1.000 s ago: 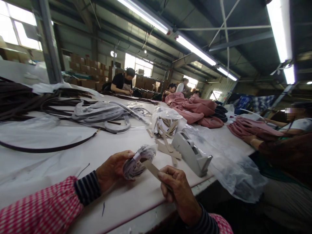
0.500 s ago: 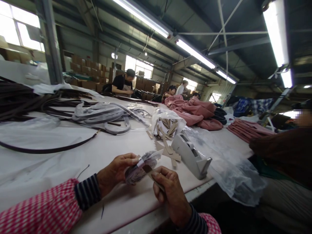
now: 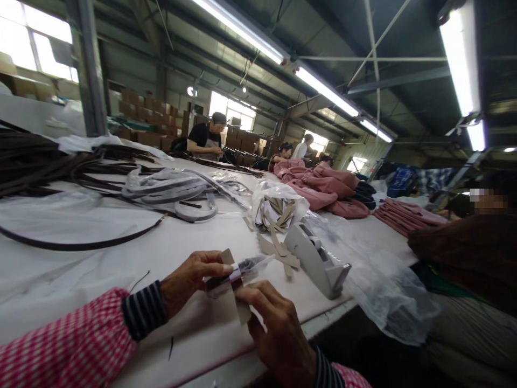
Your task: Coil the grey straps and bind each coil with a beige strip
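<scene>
My left hand (image 3: 189, 280) grips a clear plastic packet (image 3: 255, 264) with dark, coiled contents I cannot make out. A narrow cardboard strip (image 3: 242, 311) lies across the packet, its upper end beside my left thumb. Around the strip's lower part, the fingers of my right hand (image 3: 278, 318) are bent, the index finger pressed on it; the thumb is partly below. Just beyond my hands, loose cardboard strips (image 3: 280, 253) lie near a grey tape dispenser (image 3: 313, 258). Behind these sits a plastic bag (image 3: 299, 199) holding more strips.
Grey straps in plastic (image 3: 161, 183) and dark straps (image 3: 36, 167) cover the table's left side. Pink fabric pieces (image 3: 319, 186) are heaped at the back. Clear plastic sheeting (image 3: 396, 291) hangs over the near edge. A person (image 3: 464, 248) sits at right; others work farther back.
The cardboard strip has moved left and now lies across the packet, where before my right hand held it at the packet's right side. The packet has turned in my left hand.
</scene>
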Tool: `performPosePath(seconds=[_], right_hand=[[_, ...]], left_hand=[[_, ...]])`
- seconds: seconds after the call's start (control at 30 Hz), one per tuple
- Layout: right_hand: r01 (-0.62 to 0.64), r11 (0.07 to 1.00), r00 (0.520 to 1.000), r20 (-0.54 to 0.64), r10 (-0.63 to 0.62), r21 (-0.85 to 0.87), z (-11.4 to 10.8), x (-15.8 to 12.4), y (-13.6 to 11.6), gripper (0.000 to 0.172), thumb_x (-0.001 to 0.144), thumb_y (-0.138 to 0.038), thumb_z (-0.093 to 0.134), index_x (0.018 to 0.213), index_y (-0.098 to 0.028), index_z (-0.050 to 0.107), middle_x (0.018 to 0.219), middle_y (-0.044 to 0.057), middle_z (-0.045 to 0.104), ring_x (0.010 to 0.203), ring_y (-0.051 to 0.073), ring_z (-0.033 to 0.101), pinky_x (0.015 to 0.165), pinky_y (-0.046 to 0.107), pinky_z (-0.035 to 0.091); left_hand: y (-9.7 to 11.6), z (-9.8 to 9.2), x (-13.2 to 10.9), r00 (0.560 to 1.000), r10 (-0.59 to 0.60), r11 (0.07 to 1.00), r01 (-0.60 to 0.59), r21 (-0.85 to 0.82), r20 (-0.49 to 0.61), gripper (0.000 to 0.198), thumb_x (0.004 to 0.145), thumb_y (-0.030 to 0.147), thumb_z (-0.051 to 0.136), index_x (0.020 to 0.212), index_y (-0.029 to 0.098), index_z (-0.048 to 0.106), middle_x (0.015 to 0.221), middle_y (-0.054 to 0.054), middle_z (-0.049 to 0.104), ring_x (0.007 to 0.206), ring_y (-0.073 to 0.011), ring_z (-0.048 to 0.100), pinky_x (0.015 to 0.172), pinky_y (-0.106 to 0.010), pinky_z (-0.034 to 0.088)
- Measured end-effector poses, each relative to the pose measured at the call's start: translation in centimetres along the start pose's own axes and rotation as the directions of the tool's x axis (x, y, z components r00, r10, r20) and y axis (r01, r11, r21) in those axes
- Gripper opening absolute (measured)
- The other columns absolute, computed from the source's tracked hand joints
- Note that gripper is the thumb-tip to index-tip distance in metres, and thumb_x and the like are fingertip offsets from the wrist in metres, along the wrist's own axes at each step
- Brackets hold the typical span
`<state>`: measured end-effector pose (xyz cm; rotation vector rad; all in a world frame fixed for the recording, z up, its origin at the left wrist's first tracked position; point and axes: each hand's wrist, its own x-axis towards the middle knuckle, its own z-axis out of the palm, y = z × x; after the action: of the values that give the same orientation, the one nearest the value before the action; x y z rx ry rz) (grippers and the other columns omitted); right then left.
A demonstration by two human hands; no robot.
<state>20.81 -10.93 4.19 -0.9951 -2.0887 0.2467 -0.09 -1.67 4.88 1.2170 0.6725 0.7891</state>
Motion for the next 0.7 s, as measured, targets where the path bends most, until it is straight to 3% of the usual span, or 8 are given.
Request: performPosePath(seconds=[0.13,0.2,0.3,0.37,0.5,0.7], right_hand=[[0.122,0.982,0.989,-0.067,-0.133,-0.145,-0.3,1.5,0.1,0.023,0.096,-0.005,0.049,0.104,-0.020,0.065,0.089,0.005,0.066,0.085,0.019,0.061,0.075,0.030,0.048],[0.119,0.964,0.985,-0.097,-0.145,-0.236,0.1,2.0,0.3,0.014,0.099,-0.012,0.054,0.094,-0.020,0.066,0.082,0.004,0.063,0.081,0.020,0.058,0.073,0.032,0.046],[0.062,0.954,0.988,-0.120,-0.102,-0.295,1.2,2.2,1.1,0.013,0.094,-0.012,0.063,0.083,-0.019,0.065,0.087,0.005,0.063,0.088,0.022,0.057,0.078,0.035,0.047],[0.013,0.969,0.995,-0.090,-0.037,-0.246,2.0,2.0,1.8,0.015,0.087,-0.004,0.067,0.083,-0.019,0.065,0.100,0.007,0.066,0.096,0.023,0.060,0.083,0.035,0.050],[-0.063,0.985,0.997,0.039,0.070,-0.158,2.6,1.5,2.7,0.017,0.083,-0.001,0.070,0.083,-0.018,0.065,0.110,0.008,0.067,0.101,0.023,0.064,0.084,0.032,0.052],[-0.128,0.991,0.989,0.063,0.131,-0.041,1.6,2.3,3.0,0.020,0.082,-0.003,0.073,0.078,-0.020,0.065,0.098,0.002,0.067,0.092,0.018,0.066,0.081,0.027,0.051]], left_hand=[[1.0,0.7,-0.4,0.996,0.071,0.978,-0.079,0.194,0.049,0.027,0.077,0.040,0.075,0.081,0.014,0.071,0.076,-0.002,0.065,0.071,-0.0172,0.055,0.066,-0.027,0.040],[1.2,0.8,-0.4,0.987,0.156,0.902,-0.158,0.401,0.036,0.025,0.076,0.040,0.074,0.079,0.016,0.070,0.078,-0.001,0.064,0.079,-0.0195,0.055,0.071,-0.029,0.041],[0.6,0.6,0.0,0.955,0.294,0.632,-0.227,0.741,0.041,0.019,0.078,0.038,0.072,0.079,0.019,0.069,0.082,-0.001,0.064,0.091,-0.0241,0.052,0.080,-0.034,0.041],[-0.3,0.3,0.3,0.940,0.326,0.448,-0.249,0.859,0.102,0.016,0.082,0.036,0.070,0.084,0.020,0.070,0.085,-0.003,0.064,0.096,-0.0260,0.050,0.083,-0.036,0.041],[-1.9,-0.1,0.5,0.923,0.324,0.253,-0.296,0.921,0.208,0.021,0.089,0.042,0.071,0.094,0.021,0.071,0.095,-0.005,0.064,0.105,-0.0293,0.047,0.086,-0.039,0.042],[-2.3,-0.2,0.3,0.902,0.338,0.166,-0.340,0.926,0.270,0.015,0.093,0.039,0.067,0.097,0.024,0.069,0.099,-0.005,0.063,0.106,-0.0298,0.047,0.085,-0.041,0.042]])
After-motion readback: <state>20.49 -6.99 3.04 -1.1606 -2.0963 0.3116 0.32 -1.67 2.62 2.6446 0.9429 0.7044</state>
